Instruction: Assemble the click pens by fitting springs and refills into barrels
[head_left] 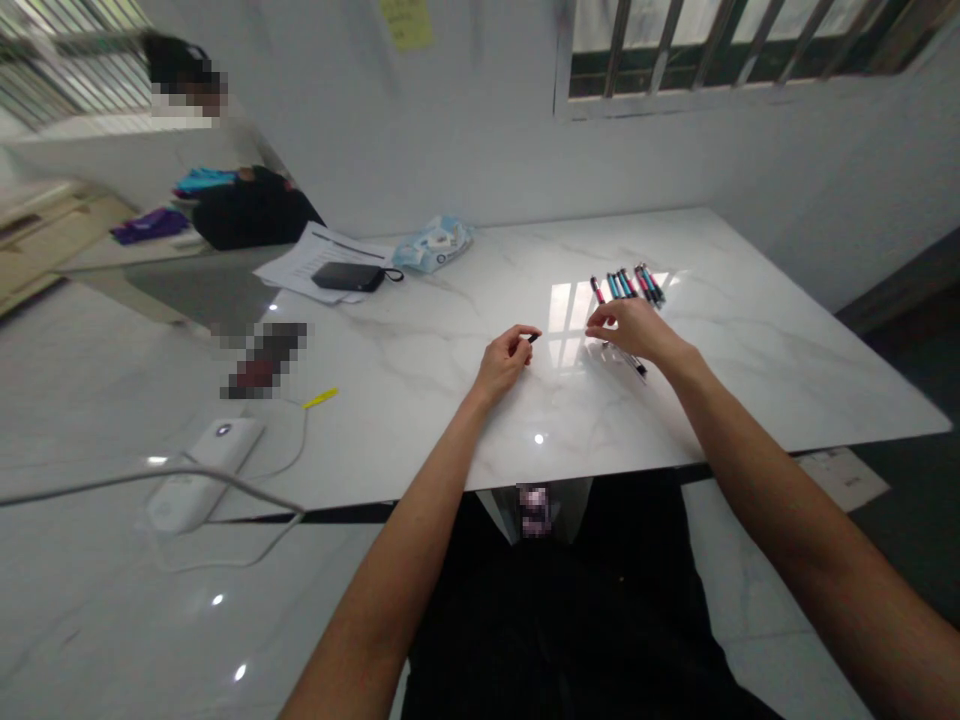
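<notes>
My left hand (507, 366) is over the middle of the white marbled table (420, 400), with thumb and fingers closed on a small black piece (534, 338), perhaps part of a pen. To its right, my right hand (634, 328) is bent in a pinch, and anything between its fingertips is too small to make out. Under that hand lies a clear pen part with a black end (640, 368), partly hidden. Just behind it are a red and black pen (598, 289), a group of blue and black pens (621, 283) and another group of pens (651, 284).
Papers (300, 262) with a black power bank (349, 277) on them and a blue-white soft pack (433, 244) are at the back left. A white power strip (202, 475) with cables is at the left front. Another person (255, 200) sits at the far left.
</notes>
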